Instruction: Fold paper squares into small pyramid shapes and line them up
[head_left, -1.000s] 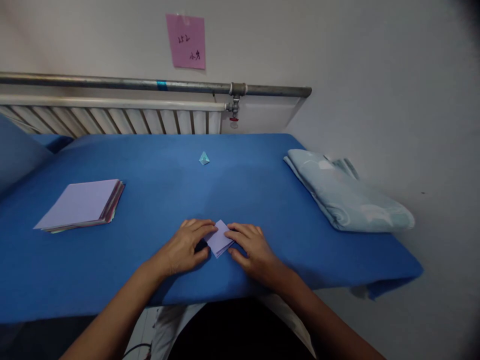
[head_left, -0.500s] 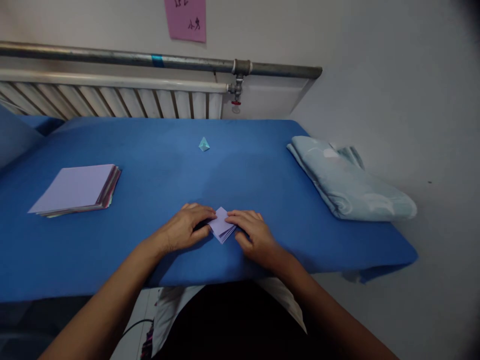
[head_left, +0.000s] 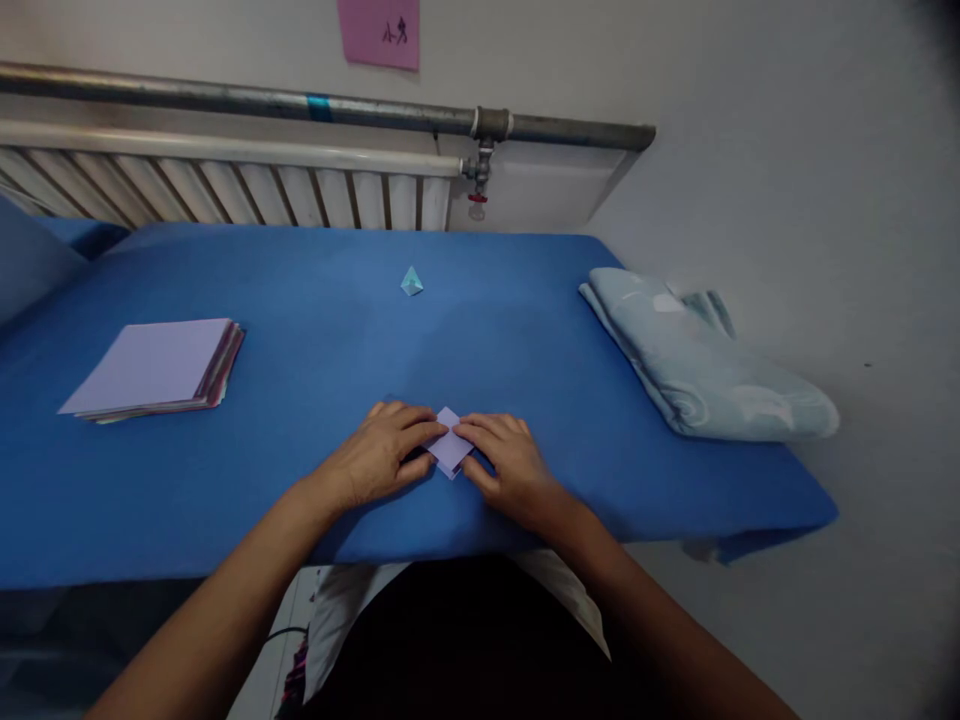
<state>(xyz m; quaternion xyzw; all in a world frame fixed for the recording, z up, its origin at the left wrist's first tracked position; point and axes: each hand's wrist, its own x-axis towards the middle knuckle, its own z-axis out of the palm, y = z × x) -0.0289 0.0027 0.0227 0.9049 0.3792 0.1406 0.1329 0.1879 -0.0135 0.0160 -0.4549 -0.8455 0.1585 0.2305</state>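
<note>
A small piece of light purple paper [head_left: 451, 452], folded into a layered diamond, lies near the front edge of the blue-covered surface. From the left side, my left hand [head_left: 384, 452] grips it, with a fingertip on top and the thumb by its left edge. My right hand [head_left: 513, 462] holds the opposite side, index fingertip near the middle and thumb at the lower right edge. The two index fingertips almost meet on the paper. Under the top layer, lower layers peek out at the bottom corner.
At the left is a stack of coloured paper [head_left: 154, 362] with a light purple sheet on top. A small light-blue folded paper piece [head_left: 412, 282] sits farther back. To the right lies a folded pale blanket [head_left: 697, 360]. A radiator [head_left: 292, 195] and metal pipe [head_left: 405, 115] run behind.
My right thumb has moved in onto the paper's lower right edge. The layers that stood apart there now lie closer together. My left fingers reach slightly farther over the paper.
</note>
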